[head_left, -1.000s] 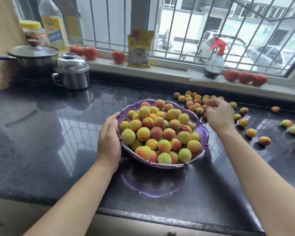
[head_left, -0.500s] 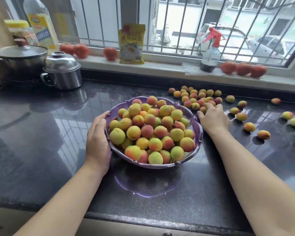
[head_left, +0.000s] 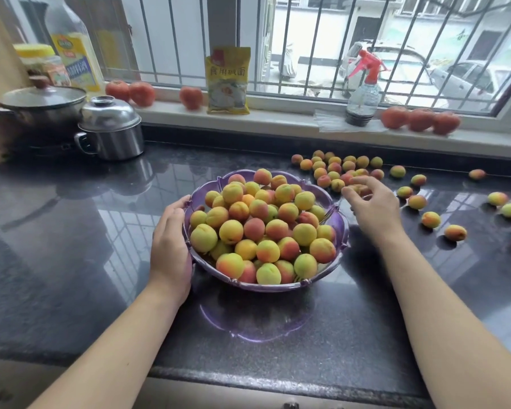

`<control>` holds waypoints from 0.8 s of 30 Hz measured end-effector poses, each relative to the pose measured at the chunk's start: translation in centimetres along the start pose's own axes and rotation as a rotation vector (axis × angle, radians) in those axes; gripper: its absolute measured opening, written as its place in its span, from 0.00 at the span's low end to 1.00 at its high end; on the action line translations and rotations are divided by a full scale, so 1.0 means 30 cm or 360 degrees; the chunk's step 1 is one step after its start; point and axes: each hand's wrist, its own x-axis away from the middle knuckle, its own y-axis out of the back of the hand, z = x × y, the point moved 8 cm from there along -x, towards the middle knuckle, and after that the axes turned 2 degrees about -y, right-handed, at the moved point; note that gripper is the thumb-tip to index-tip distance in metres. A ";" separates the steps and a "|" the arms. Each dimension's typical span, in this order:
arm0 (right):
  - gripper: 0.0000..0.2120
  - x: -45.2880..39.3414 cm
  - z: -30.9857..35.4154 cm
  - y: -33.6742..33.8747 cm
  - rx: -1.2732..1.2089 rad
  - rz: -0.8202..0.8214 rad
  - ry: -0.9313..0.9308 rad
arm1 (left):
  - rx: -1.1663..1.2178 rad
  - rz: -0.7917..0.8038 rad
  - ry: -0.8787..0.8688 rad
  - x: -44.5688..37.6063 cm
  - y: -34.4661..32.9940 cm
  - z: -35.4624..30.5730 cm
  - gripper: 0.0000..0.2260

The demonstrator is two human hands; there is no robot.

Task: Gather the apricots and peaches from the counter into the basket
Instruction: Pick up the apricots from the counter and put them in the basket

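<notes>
Right hand point(head_left: 372, 205) has lifted off the counter point(head_left: 71, 246) since half a second ago — then it lay flat beside the basket, now it hovers with fingers spread and loosely bent over the near edge of the loose fruit pile point(head_left: 341, 169). We can't tell whether it has anything pinched; a fruit or two sit right under the fingertips, blurred. Left hand point(head_left: 171, 246) hasn't shifted: palm and fingers cupped against the left wall of the purple basket point(head_left: 266, 286), steadying it. Basket sits mid-counter, heaped well above the rim. Remaining fruit lies in a tight cluster just behind and right of the basket, plus strays point(head_left: 431, 219) scattered well off to the right. Bigger red fruit on the windowsill point(head_left: 419, 119) — possibly the peaches, can't confirm. Handling, as we judge it: small, light, round, so they roll on the polished stone; skin soft, bruises if squeezed. We'd scoop several at once with curled fingers from the far side, pulling toward the basket, not pinching hard. Placing matters — the heap is near its limit, so drop low and central or fruit spills over the rim.
</notes>
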 end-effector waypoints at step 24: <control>0.08 0.158 0.444 -0.197 0.0443 0.0423 0.0651 | -0.0043 -0.0054 0.0012 0.000 0.002 -0.001 0.15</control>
